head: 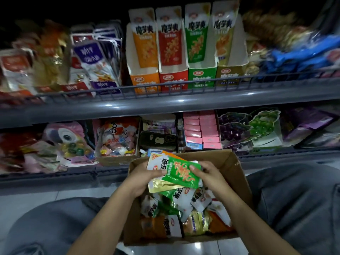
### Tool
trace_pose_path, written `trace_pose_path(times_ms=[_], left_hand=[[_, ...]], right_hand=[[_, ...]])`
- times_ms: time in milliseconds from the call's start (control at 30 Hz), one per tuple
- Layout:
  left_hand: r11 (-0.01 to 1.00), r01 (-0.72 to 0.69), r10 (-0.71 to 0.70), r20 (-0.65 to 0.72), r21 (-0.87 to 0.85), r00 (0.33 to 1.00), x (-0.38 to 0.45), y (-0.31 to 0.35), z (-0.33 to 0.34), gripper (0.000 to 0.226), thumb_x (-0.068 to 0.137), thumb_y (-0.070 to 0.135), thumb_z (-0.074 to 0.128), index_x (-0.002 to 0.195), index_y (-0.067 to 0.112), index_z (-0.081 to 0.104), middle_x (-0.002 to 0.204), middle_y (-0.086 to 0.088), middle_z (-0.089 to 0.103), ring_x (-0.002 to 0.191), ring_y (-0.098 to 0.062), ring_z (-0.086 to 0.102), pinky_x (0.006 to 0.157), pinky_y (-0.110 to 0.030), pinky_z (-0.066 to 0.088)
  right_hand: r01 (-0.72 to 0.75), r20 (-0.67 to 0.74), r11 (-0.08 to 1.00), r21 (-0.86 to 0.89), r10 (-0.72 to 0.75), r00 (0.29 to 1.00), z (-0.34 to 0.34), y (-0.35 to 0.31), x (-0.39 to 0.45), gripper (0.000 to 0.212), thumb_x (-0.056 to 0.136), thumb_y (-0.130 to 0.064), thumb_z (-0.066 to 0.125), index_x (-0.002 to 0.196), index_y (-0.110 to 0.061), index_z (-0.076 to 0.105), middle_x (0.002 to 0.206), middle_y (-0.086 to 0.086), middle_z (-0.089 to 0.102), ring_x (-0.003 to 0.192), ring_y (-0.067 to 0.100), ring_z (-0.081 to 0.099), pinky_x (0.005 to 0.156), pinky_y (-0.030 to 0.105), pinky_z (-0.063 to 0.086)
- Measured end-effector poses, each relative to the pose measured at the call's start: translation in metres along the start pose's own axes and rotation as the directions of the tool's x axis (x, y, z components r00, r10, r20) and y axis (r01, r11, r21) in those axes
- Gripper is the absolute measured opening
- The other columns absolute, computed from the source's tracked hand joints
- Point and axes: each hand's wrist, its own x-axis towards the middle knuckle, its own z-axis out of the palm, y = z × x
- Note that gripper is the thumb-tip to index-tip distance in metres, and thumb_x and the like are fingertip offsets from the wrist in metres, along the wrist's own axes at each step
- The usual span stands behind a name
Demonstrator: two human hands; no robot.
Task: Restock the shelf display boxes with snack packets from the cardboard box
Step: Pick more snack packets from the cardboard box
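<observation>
- While the brown open-topped cardboard box sits on the floor below the shelves, the left hand grips a fanned stack of glossy foil snack packets just above it, thumb curled over their faces.
- The right hand pinches the top green foil packet at its right edge.
- These packets look light, limp and slick, likely to slide apart; holding them by the flat sealed edges seems safest.
- Well above the box stands the green cardboard display box, probably this packet's destination.
</observation>
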Motion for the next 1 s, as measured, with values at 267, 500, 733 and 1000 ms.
trace_pose_path(times_ms=[267, 500, 733, 1000], left_hand=[[0.877, 0.117, -0.061, 0.133, -0.467, 0.989, -0.021, 0.022, 0.018, 0.041, 0.073, 0.007, 0.066, 0.113, -0.002, 0.061, 0.111, -0.024, 0.067, 0.091, -0.033, 0.068, 0.084, -0.044, 0.054], [0.806, 0.039, 0.109, 0.213, -0.590, 0.971, -0.034, 0.041, 0.025, 0.040, 0.080, 0.011, 0.055, 0.118, 0.000, 0.059, 0.110, -0.025, 0.067, 0.089, -0.035, 0.070, 0.072, -0.043, 0.059], [0.854, -0.082, 0.123, 0.046, -0.513, 0.991, -0.029, 0.038, 0.024, 0.056, 0.066, 0.014, 0.070, 0.119, 0.000, 0.061, 0.104, -0.017, 0.071, 0.092, -0.031, 0.068, 0.092, -0.048, 0.051], [0.843, -0.059, 0.074, 0.007, -0.535, 0.997, -0.028, 0.043, 0.008, 0.051, 0.064, 0.016, 0.071, 0.112, 0.001, 0.063, 0.101, -0.018, 0.071, 0.082, -0.032, 0.071, 0.070, -0.044, 0.058]], right_hand=[[0.215, -0.039, 0.976, -0.032, -0.217, 0.975, -0.009, -0.053, -0.028, 0.053, 0.079, -0.024, 0.075, 0.126, -0.033, 0.052, 0.128, -0.003, 0.036, 0.120, 0.009, 0.038, 0.102, 0.026, 0.038], [0.295, -0.072, 0.925, -0.240, -0.320, 0.945, -0.013, -0.082, -0.028, 0.037, 0.068, -0.030, 0.083, 0.092, -0.028, 0.054, 0.116, -0.003, 0.052, 0.107, 0.010, 0.047, 0.072, 0.003, 0.031], [0.311, -0.160, 0.919, -0.242, -0.354, 0.921, -0.021, -0.099, -0.019, 0.033, 0.075, -0.036, 0.076, 0.082, -0.029, 0.044, 0.107, -0.003, 0.062, 0.105, 0.018, 0.056, 0.083, 0.030, 0.042], [0.281, -0.319, 0.946, 0.162, -0.219, 0.922, -0.022, -0.096, -0.018, 0.035, 0.071, -0.038, 0.077, 0.080, -0.015, 0.053, 0.081, 0.006, 0.068, 0.073, 0.026, 0.064, 0.074, 0.045, 0.051]])
